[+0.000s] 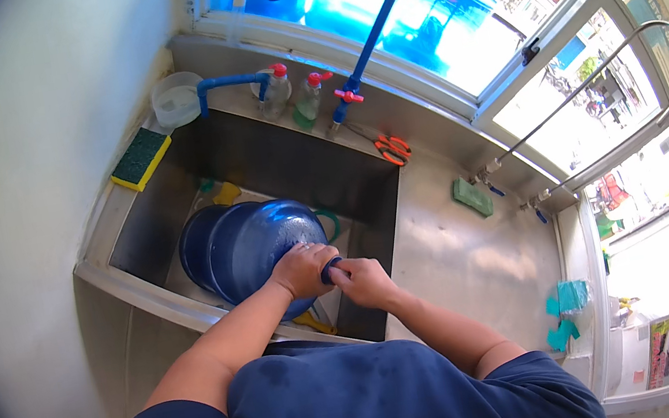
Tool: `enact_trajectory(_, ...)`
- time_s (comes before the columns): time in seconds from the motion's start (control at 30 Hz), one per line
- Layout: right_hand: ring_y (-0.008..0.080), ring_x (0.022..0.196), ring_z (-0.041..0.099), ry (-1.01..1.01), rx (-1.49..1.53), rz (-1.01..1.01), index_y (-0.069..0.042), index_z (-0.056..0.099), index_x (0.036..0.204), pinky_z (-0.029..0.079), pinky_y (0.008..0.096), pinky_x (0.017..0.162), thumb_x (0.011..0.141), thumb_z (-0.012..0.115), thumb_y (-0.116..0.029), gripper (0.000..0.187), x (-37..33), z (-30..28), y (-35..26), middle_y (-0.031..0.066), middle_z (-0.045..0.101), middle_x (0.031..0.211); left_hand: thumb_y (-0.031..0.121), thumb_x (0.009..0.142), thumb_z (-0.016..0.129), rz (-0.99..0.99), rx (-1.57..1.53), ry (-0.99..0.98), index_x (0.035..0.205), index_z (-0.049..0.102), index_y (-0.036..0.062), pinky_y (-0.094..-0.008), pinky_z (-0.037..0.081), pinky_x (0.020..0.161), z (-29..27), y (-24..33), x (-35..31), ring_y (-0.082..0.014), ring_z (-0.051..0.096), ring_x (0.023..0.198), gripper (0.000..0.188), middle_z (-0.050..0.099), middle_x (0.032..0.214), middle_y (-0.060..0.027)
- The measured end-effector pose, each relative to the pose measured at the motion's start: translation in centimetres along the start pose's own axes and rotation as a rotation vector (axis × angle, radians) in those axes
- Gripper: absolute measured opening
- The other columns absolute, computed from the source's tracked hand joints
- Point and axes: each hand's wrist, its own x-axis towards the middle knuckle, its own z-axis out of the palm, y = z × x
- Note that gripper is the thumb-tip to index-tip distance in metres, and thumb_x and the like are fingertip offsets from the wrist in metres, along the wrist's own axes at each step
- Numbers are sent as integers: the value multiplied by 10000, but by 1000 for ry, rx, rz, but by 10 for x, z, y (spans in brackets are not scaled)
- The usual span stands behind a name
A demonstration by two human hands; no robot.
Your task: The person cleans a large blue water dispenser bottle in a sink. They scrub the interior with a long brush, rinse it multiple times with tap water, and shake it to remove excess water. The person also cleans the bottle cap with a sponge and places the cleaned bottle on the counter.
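A large blue water jug (246, 238) lies on its side in the steel sink (278, 143), its neck pointing right toward me. My left hand (303, 270) is closed around the jug's neck. At the mouth of the jug, my right hand (363, 282) has its fingers curled against the rim; part of them is hidden, and whether they hold anything else cannot be made out. Beneath the jug, a yellow thing (226, 194) and a green loop (332, 223) show only in part.
A green and yellow sponge (141, 160) and a clear tub (177, 100) sit on the left rim. Behind the sink stand two red-capped bottles (276, 94) and a blue pipe tap (347, 99). Orange-handled scissors (393, 149) and a green block (472, 197) lie on the right counter.
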Motion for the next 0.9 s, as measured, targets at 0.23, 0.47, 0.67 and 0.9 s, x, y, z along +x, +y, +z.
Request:
enact_trajectory(0.23, 398, 874, 662, -30, -60, -36, -116, 713, 1096, 527, 450, 789, 940, 581, -388, 340, -10, -17, -6, 209, 692, 915, 293, 661, 819, 35, -10, 3, 1055, 573, 133, -399, 507, 890, -8, -3, -3, -282, 661, 978, 491, 676, 1013, -81)
enact_trajectory(0.47, 362, 856, 679, -67, -130, -22, -126, 705, 1141, 526, 410, 762, 944, 602, -377, 335, -11, -57, -18, 174, 705, 902, 300, 666, 825, -49, -88, -68, 1092, 556, 139, -414, 504, 910, -16, -4, 18, -303, 655, 999, 529, 669, 1036, -99)
enact_trajectory(0.67, 234, 738, 667, -15, -236, 19, -96, 724, 1098, 512, 351, 719, 939, 647, -353, 312, 17, -92, -18, 159, 696, 825, 271, 662, 830, -149, -126, -122, 1097, 556, 122, -439, 523, 882, -27, -23, 45, -324, 655, 1009, 536, 675, 1057, -119)
enact_trajectory(0.9, 145, 703, 623, 38, -159, -95, -53, 734, 1063, 499, 322, 680, 945, 651, -334, 316, 22, -132, -39, 80, 707, 784, 320, 709, 796, -134, -259, -275, 1129, 540, 109, -449, 521, 894, -54, -56, 73, -339, 650, 1042, 535, 667, 1077, -143)
